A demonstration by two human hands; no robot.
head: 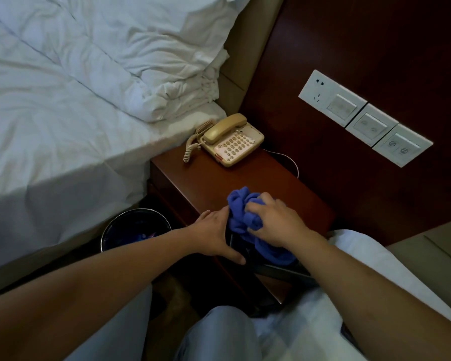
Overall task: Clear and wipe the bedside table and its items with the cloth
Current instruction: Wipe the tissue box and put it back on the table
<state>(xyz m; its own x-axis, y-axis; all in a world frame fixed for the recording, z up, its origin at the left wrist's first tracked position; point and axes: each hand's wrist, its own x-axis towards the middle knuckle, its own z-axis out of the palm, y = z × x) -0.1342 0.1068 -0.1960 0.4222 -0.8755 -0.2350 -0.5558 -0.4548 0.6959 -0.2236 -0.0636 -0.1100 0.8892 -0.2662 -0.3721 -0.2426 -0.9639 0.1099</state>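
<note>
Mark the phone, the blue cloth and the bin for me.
phone (233, 145): head view, on its keypad.
blue cloth (241, 213): head view, on the bunched middle.
bin (112, 226): head view, on its metal rim.
</note>
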